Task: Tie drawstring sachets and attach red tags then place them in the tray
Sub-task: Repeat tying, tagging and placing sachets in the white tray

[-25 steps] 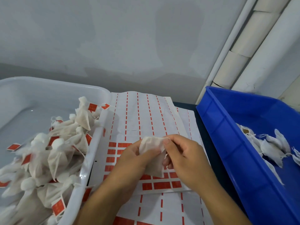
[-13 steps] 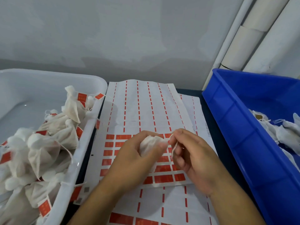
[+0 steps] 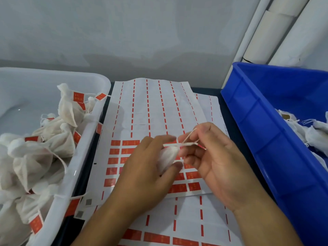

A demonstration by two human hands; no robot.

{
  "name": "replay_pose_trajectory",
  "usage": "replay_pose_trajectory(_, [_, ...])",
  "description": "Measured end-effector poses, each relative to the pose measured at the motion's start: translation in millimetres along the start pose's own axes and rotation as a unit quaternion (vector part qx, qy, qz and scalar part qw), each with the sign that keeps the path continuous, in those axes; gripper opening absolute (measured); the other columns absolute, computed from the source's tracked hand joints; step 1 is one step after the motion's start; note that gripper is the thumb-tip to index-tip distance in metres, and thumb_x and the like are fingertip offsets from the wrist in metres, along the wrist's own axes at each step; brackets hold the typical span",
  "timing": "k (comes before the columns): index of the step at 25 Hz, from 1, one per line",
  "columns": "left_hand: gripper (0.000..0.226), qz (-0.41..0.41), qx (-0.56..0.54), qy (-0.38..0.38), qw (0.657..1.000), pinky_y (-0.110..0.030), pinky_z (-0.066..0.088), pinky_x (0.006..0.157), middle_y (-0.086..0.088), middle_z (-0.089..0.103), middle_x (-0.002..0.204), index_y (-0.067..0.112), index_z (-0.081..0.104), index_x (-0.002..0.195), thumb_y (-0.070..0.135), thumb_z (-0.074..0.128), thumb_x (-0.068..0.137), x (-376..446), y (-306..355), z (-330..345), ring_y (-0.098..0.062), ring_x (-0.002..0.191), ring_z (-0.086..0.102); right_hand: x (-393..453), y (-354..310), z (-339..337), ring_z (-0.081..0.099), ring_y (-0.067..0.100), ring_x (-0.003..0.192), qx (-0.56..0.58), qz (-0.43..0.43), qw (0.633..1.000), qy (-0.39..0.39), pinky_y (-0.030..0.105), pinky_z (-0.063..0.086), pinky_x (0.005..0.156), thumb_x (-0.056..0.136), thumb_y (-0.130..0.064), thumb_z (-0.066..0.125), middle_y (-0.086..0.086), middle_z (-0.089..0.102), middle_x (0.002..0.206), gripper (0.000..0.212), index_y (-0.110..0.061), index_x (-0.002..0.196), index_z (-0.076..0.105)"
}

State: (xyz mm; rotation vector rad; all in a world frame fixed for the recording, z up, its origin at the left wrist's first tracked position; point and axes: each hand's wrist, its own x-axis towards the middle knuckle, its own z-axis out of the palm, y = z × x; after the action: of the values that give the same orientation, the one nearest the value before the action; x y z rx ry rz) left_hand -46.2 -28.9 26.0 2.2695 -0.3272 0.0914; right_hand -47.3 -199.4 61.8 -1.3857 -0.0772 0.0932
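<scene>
My left hand [image 3: 142,173] grips a small white sachet [image 3: 166,159] over the red tag sticker sheet [image 3: 152,112]. My right hand [image 3: 213,162] pinches the sachet's thin drawstring [image 3: 188,137], which runs taut from the sachet's neck up and to the right. The hands are blurred, so the knot itself is unclear. To the left stands the white tray [image 3: 88,139], and tagged sachets [image 3: 44,148] are piled in it.
A blue bin [image 3: 257,121] on the right holds untagged white sachets [image 3: 312,130]. A second sticker sheet [image 3: 177,228] lies under my wrists. White pipes [image 3: 276,32] run up the wall at the back right.
My right hand has pulled the drawstring out to the right and upward, away from the sachet's neck. My left hand has kept hold of the sachet. The camera has tilted slightly.
</scene>
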Motion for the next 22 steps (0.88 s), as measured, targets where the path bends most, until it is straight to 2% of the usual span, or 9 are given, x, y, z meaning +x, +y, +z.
replay_pose_trajectory(2, [0.055, 0.0, -0.04, 0.029, 0.999, -0.006, 0.041, 0.071, 0.037, 0.047, 0.115, 0.063, 0.034, 0.126, 0.069, 0.064, 0.081, 1, 4, -2, 0.012, 0.108, 0.05, 0, 0, 1, 0.074, 0.021, 0.086, -0.003, -0.018, 1.0, 0.019, 0.026, 0.059, 0.074, 0.105, -0.036, 0.05, 0.007, 0.076, 0.096, 0.031, -0.023, 0.086, 0.071])
replay_pose_trajectory(4, [0.032, -0.032, -0.105, 0.062, 0.992, -0.009, 0.045, 0.063, 0.031, 0.058, 0.095, 0.057, 0.051, 0.11, 0.075, 0.051, 0.084, 1, 6, -5, 0.011, 0.093, 0.056, -1, -1, 0, 0.076, 0.024, 0.088, -0.021, -0.03, 0.998, 0.053, 0.026, 0.06, 0.075, 0.103, -0.038, 0.051, 0.008, 0.076, 0.095, 0.031, -0.025, 0.085, 0.073])
replay_pose_trajectory(5, [0.035, -0.069, -0.149, 0.045, 0.985, -0.011, 0.046, 0.06, 0.026, 0.062, 0.083, 0.051, 0.061, 0.098, 0.077, 0.041, 0.088, 3, 7, -6, 0.009, 0.08, 0.06, -1, -2, -1, 0.076, 0.025, 0.089, -0.031, -0.034, 0.997, 0.063, 0.026, 0.06, 0.075, 0.102, -0.039, 0.051, 0.007, 0.077, 0.094, 0.031, -0.026, 0.084, 0.073])
replay_pose_trajectory(7, [0.058, -0.167, -0.242, -0.087, 0.952, -0.017, 0.049, 0.061, 0.016, 0.067, 0.069, 0.04, 0.074, 0.084, 0.077, 0.029, 0.088, 4, 11, -7, 0.002, 0.061, 0.061, -3, -3, 0, 0.077, 0.025, 0.089, -0.043, -0.041, 0.996, 0.064, 0.025, 0.06, 0.074, 0.097, -0.041, 0.053, 0.006, 0.077, 0.092, 0.03, -0.025, 0.082, 0.074])
replay_pose_trajectory(9, [0.06, -0.233, -0.314, -0.181, 0.903, -0.023, 0.052, 0.067, 0.007, 0.075, 0.08, 0.035, 0.077, 0.087, 0.072, 0.03, 0.091, 5, 14, -2, -0.004, 0.067, 0.066, -5, -5, 3, 0.077, 0.025, 0.087, -0.06, -0.055, 0.996, 0.036, 0.024, 0.061, 0.072, 0.095, -0.04, 0.054, 0.006, 0.077, 0.091, 0.03, -0.021, 0.083, 0.073])
replay_pose_trajectory(13, [0.053, -0.247, -0.447, -0.141, 0.848, -0.038, 0.056, 0.092, 0.002, 0.076, 0.109, 0.031, 0.075, 0.113, 0.063, 0.034, 0.102, 5, 10, 4, -0.015, 0.104, 0.071, -10, -4, 10, 0.077, 0.022, 0.085, -0.128, -0.074, 0.988, -0.038, 0.027, 0.062, 0.073, 0.1, -0.038, 0.056, 0.002, 0.078, 0.091, 0.027, -0.023, 0.087, 0.074])
replay_pose_trajectory(16, [0.047, -0.227, -0.547, -0.107, 0.799, -0.036, 0.053, 0.089, -0.004, 0.074, 0.112, 0.019, 0.074, 0.119, 0.044, 0.036, 0.106, 7, 7, -7, -0.013, 0.099, 0.071, -10, -1, 14, 0.076, 0.021, 0.081, -0.158, -0.047, 0.984, -0.074, 0.027, 0.062, 0.074, 0.101, -0.035, 0.057, -0.002, 0.078, 0.092, 0.024, -0.024, 0.089, 0.074])
replay_pose_trajectory(20, [0.04, -0.25, -0.65, -0.064, 0.715, -0.04, 0.052, 0.091, -0.012, 0.07, 0.116, 0.008, 0.073, 0.113, 0.029, 0.043, 0.097, 8, 4, -18, -0.019, 0.095, 0.067, -6, 5, 13, 0.074, 0.018, 0.074, -0.188, -0.01, 0.978, -0.092, 0.03, 0.062, 0.073, 0.101, -0.04, 0.056, 0.001, 0.076, 0.091, 0.028, -0.022, 0.087, 0.072])
replay_pose_trajectory(22, [0.038, -0.236, -0.634, -0.063, 0.734, -0.042, 0.053, 0.091, -0.012, 0.067, 0.105, 0.014, 0.073, 0.086, 0.035, 0.043, 0.097, 9, 4, -21, -0.021, 0.093, 0.065, -4, 7, 12, 0.073, 0.017, 0.074, -0.167, 0.029, 0.981, -0.092, 0.028, 0.061, 0.071, 0.099, -0.044, 0.057, 0.002, 0.077, 0.094, 0.03, -0.022, 0.086, 0.072])
